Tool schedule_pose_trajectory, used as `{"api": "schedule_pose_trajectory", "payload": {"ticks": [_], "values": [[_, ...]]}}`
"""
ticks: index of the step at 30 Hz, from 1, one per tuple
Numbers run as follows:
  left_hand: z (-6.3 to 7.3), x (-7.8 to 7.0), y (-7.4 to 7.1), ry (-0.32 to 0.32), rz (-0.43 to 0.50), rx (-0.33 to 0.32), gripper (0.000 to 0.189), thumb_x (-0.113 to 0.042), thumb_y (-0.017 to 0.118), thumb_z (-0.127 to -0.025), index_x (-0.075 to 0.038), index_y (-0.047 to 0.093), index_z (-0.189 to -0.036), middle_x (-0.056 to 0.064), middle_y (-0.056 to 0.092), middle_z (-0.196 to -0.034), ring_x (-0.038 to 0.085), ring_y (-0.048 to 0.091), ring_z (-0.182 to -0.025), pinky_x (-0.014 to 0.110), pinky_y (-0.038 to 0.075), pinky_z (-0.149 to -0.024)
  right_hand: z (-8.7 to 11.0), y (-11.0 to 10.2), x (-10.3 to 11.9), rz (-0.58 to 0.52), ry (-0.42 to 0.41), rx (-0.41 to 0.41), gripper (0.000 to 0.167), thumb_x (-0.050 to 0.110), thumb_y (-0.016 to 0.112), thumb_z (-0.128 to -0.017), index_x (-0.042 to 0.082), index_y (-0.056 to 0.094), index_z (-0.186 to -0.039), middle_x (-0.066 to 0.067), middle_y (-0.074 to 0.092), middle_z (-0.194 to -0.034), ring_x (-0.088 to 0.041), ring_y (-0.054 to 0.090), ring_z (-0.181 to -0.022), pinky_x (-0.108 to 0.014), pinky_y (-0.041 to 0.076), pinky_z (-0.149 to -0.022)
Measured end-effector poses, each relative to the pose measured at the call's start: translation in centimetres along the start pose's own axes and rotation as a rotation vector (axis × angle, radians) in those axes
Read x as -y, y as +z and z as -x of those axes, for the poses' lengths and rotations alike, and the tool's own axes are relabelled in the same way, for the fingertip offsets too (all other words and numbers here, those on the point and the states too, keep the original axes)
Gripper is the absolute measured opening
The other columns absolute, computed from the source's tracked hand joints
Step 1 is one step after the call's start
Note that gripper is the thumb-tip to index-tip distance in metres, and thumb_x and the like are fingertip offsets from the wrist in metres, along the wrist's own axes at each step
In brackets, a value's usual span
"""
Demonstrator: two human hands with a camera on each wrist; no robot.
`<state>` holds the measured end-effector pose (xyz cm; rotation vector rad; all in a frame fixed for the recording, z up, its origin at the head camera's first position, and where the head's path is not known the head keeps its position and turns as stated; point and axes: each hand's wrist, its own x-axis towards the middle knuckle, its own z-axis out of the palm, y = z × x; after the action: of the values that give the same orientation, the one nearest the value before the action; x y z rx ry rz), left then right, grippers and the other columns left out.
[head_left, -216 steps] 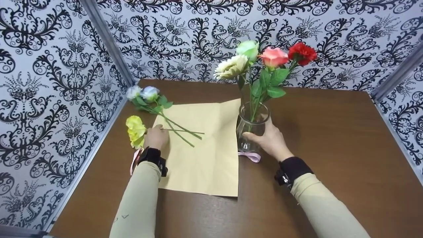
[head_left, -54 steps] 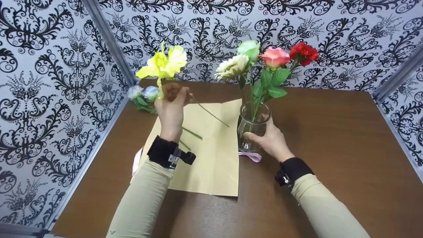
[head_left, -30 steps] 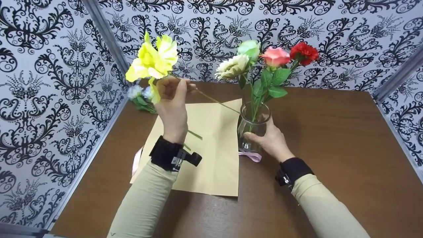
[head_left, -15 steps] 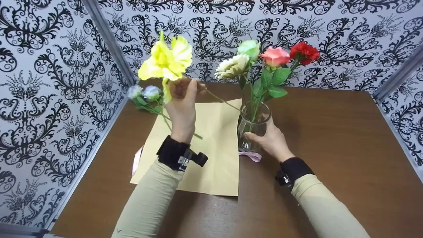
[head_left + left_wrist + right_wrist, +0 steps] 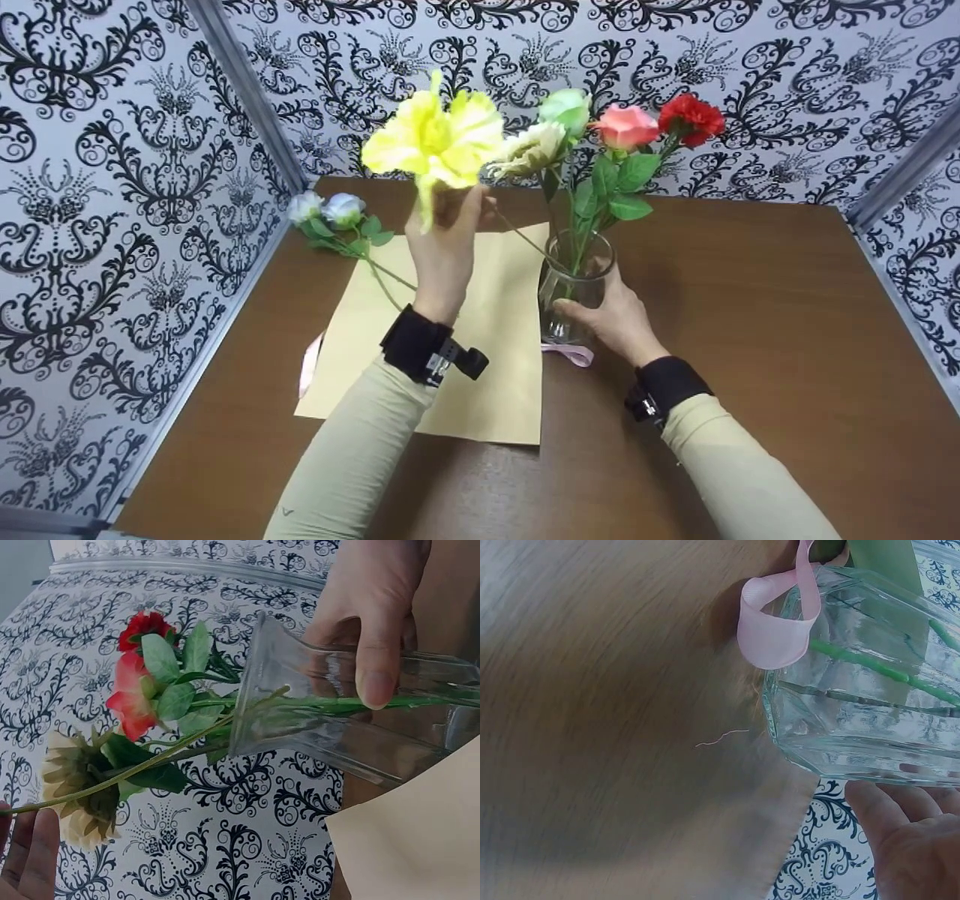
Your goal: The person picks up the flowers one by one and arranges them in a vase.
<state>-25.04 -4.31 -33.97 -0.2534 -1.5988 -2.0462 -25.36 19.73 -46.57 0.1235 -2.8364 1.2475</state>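
My left hand [image 5: 446, 259] pinches the thin stem of a yellow flower [image 5: 433, 139] with ruffled petals, held above the paper. In the left wrist view the stem [image 5: 142, 766] slants across and its tip lies at the mouth of the glass vase [image 5: 300, 727], just past the rim. My right hand [image 5: 622, 315] grips the vase's side, thumb in front and fingers behind. The vase stands upright, holding a cream flower [image 5: 529, 150], a pale green rose [image 5: 566, 112], a coral rose [image 5: 624, 127] and a red carnation [image 5: 690, 120].
A sheet of tan paper [image 5: 495, 375] lies left of the vase. Two pale blue flowers [image 5: 345, 211] lie at the back left, stems across the paper. Pink ribbon [image 5: 574, 355] loops out by the vase base. Patterned walls [image 5: 150, 187] bound the brown table [image 5: 750, 337].
My left hand picked the yellow flower up from the table, raised it and moved it right, bringing its stem tip to the vase mouth. My right hand keeps its grip on the vase.
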Motion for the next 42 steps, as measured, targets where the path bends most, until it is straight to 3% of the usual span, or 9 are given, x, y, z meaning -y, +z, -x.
{"api": "schedule_pose_trajectory", "payload": {"ticks": [6, 9, 13, 18, 27, 42], "values": [[0.6, 0.9, 0.6, -0.034, -0.082, 0.030, 0.027, 0.000, 0.073, -0.092, 0.000, 0.066, -0.117, 0.012, 0.074, -0.100, 0.022, 0.073, -0.088, 0.038, 0.061, -0.085, 0.0, 0.0, 0.0, -0.009, -0.005, -0.001, 0.104, 0.057, 0.083, -0.079, 0.014, 0.027, -0.154, -0.027, 0.054, -0.144, -0.048, 0.052, -0.132, -0.062, 0.041, -0.109], [0.9, 1.6, 0.8, -0.018, -0.141, 0.037, 0.030, 0.004, 0.072, -0.089, 0.000, 0.068, -0.118, 0.011, 0.074, -0.100, 0.018, 0.070, -0.086, 0.032, 0.059, -0.083, 0.0, 0.0, 0.0, -0.011, -0.007, -0.003, 0.103, 0.058, 0.083, -0.079, 0.014, 0.027, -0.154, -0.027, 0.054, -0.144, -0.048, 0.052, -0.131, -0.062, 0.041, -0.108], [1.1, 2.5, 1.0, 0.014, -0.203, 0.059, 0.019, 0.004, 0.069, -0.088, 0.001, 0.070, -0.107, 0.011, 0.073, -0.093, 0.020, 0.068, -0.081, 0.031, 0.060, -0.078, 0.1, 0.0, 0.1, -0.006, -0.016, -0.008, 0.102, 0.058, 0.082, -0.079, 0.014, 0.028, -0.152, -0.027, 0.055, -0.142, -0.048, 0.054, -0.129, -0.062, 0.042, -0.107], [1.3, 2.9, 1.4, 0.011, -0.174, 0.090, 0.015, 0.008, 0.062, -0.088, 0.004, 0.067, -0.102, 0.015, 0.068, -0.087, 0.024, 0.071, -0.078, 0.034, 0.062, -0.075, 0.1, 0.0, 0.1, -0.013, -0.023, -0.010, 0.101, 0.058, 0.083, -0.079, 0.015, 0.029, -0.152, -0.026, 0.056, -0.142, -0.048, 0.054, -0.129, -0.062, 0.042, -0.107], [1.8, 3.7, 1.9, 0.010, -0.141, 0.151, 0.010, 0.010, 0.063, -0.089, 0.006, 0.065, -0.098, 0.015, 0.069, -0.089, 0.023, 0.074, -0.080, 0.036, 0.063, -0.076, 0.1, 0.0, 0.1, -0.003, -0.024, -0.016, 0.099, 0.056, 0.082, -0.080, 0.013, 0.030, -0.152, -0.026, 0.057, -0.140, -0.049, 0.056, -0.126, -0.061, 0.044, -0.104], [1.9, 4.0, 2.4, 0.039, -0.144, 0.206, 0.012, 0.001, 0.072, -0.092, 0.004, 0.067, -0.103, 0.013, 0.072, -0.091, 0.020, 0.071, -0.076, 0.034, 0.062, -0.074, 0.0, 0.1, 0.0, -0.004, -0.016, -0.014, 0.099, 0.056, 0.083, -0.078, 0.013, 0.031, -0.150, -0.026, 0.059, -0.138, -0.048, 0.058, -0.124, -0.061, 0.045, -0.103]]}}
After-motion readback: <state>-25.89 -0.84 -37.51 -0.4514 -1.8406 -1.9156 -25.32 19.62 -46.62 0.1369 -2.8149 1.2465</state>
